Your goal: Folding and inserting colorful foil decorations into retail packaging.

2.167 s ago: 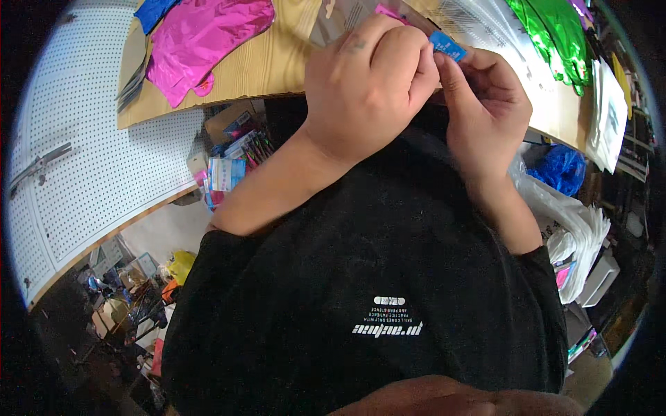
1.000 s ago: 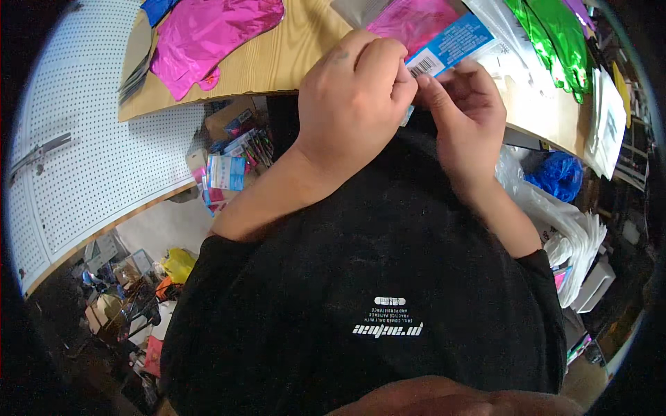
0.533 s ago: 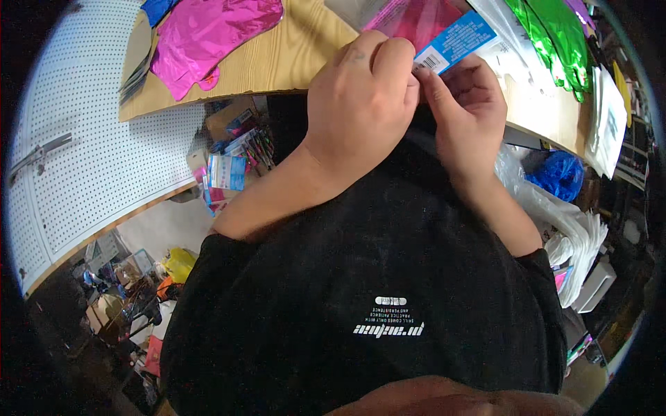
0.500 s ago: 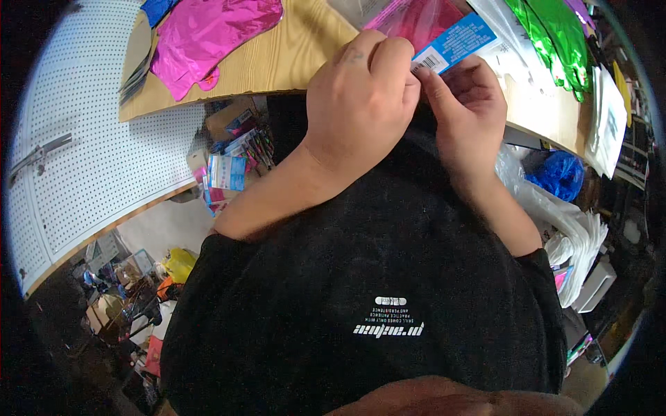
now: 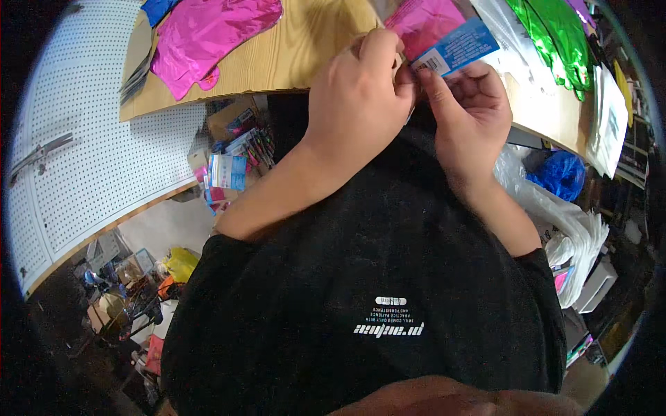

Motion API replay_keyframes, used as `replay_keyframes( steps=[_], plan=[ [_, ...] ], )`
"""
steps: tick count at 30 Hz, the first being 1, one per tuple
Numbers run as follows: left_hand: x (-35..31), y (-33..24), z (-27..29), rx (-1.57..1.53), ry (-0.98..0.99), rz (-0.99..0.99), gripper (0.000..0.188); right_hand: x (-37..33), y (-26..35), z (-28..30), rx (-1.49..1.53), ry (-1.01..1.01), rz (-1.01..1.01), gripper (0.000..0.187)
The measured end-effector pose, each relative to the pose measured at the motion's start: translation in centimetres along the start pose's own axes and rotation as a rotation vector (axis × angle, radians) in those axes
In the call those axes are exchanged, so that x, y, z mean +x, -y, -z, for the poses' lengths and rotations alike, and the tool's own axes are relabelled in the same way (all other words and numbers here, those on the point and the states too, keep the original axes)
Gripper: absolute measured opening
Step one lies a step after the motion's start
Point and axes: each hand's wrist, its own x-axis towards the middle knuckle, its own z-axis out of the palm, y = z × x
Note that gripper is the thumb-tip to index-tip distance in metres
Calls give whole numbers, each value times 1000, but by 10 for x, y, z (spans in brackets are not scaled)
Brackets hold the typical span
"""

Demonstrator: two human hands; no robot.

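Note:
My right hand (image 5: 475, 111) pinches the lower edge of a packet between thumb and fingers. The packet has a blue header card (image 5: 458, 50) with a white barcode patch, and a clear bag with bright pink contents (image 5: 427, 24) above it. Close by on the left, my left hand (image 5: 357, 93) is closed, its fingertips pressed together beside the card's left end. A thin pale edge shows at those fingertips, but what they grip is mostly hidden behind the hand.
Shiny pink foil pieces (image 5: 211, 38) lie on the wooden tabletop (image 5: 312, 41) at the left. Green foil (image 5: 551, 41) and clear bags are at the far right. Card packets (image 5: 227, 172) sit below the table's left edge, beside a white pegboard (image 5: 125, 125). Blue foil (image 5: 558, 177) lies at right.
The packet has tilted, and its pink contents now show more brightly. My left fingers have shifted slightly left off the card's end, while my right hand still holds the packet.

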Motion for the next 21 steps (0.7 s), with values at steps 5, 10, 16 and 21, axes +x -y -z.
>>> replay_keyframes(
  steps=[5, 10, 16, 21],
  plan=[
    [-3, -1, 6, 72, 4, -131, 27, 0, 1, -3, 16, 36, 24, 21],
    [-6, -2, 4, 87, -8, -224, 27, 4, 3, 3, 48, 38, -113, 18],
    [-12, -1, -3, -773, -226, 182, 37, 7, 11, 11, 373, 97, -271, 16],
    [5, 12, 9, -1252, 5, 376, 31, 0, 13, 12, 390, 151, -383, 18]
  ],
)
